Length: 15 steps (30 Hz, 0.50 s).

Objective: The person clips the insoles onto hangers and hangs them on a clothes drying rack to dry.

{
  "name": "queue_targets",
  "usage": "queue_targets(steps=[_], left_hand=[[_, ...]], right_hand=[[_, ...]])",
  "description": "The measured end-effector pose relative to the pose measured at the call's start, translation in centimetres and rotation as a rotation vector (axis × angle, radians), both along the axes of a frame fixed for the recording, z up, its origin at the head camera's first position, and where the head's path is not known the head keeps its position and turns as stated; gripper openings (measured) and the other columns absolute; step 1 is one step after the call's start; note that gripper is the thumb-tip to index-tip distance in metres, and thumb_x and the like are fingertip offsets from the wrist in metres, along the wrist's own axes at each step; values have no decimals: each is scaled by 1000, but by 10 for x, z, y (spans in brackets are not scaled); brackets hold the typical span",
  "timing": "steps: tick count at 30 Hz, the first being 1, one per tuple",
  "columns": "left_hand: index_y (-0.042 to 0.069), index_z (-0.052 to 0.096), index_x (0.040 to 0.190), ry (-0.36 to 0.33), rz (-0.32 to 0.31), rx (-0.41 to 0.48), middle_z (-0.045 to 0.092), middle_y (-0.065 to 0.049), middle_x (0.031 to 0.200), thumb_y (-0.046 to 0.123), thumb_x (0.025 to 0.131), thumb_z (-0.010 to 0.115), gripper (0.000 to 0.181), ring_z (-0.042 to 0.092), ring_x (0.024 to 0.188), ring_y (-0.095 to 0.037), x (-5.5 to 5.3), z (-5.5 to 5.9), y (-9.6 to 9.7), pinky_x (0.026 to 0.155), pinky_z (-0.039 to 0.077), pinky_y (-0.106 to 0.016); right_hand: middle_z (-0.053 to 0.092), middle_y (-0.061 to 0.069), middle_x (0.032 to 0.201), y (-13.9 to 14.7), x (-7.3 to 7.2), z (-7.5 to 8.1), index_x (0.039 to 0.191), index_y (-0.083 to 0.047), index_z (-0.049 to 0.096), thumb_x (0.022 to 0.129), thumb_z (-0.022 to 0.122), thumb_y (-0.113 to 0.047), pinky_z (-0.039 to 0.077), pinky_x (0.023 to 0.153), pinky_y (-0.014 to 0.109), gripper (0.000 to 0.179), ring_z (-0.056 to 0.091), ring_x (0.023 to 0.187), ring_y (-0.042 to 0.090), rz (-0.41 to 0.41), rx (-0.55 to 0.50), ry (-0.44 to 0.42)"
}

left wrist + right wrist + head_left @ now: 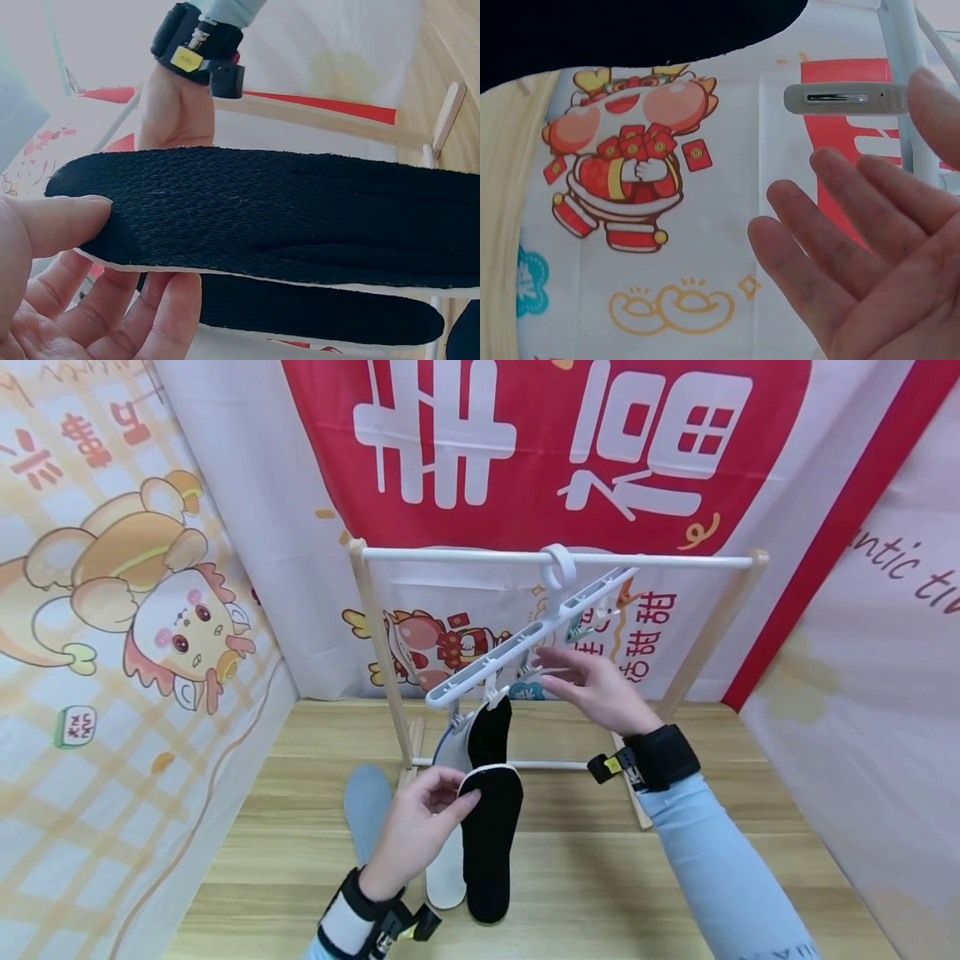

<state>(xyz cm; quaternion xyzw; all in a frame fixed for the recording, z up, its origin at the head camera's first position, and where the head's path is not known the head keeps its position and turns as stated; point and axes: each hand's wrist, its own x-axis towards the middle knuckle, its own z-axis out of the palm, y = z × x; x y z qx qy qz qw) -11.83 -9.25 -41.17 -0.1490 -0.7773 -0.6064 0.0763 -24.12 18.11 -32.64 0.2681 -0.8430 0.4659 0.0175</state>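
Observation:
My left hand pinches the upper end of a black insole with a white edge, thumb on the black face and fingers behind. Beside a hanging clip, my right hand has its fingers extended and spread; the thumb overlaps the clip's end in the right wrist view, but contact is unclear. The clip belongs to a white clip hanger. From the hanger's near end hang another black insole and a pale insole, partly hidden by the held one.
The hanger hooks over the top bar of a rack with wooden legs. A grey insole lies on the wooden tabletop, left of the rack. Printed cloth surrounds the back and sides.

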Motion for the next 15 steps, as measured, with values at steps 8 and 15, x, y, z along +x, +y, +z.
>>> queue_targets(steps=[8, 15], left_hand=[[16, 70, 100, 2, -21, 31, 66, 0, 91, 19, 91, 74, 10, 65, 79, -18, -10, -3, 0, 69, 57, -29], [15, 71, 101, -9, -27, 44, 66, -2, 92, 19, 91, 74, 11, 65, 79, -19, -15, -3, -1, 69, 57, -29]], right_hand=[[55, 8, 141, -14, -12, 5, 148, -14, 46, 99, 63, -24, 48, 100, 41, 53, 55, 126, 23, 80, -46, -122], [60, 8, 134, -20, -17, 4, 142, -10, 52, 99, 63, -25, 46, 102, 43, 48, 57, 122, 20, 79, -100, -181]])
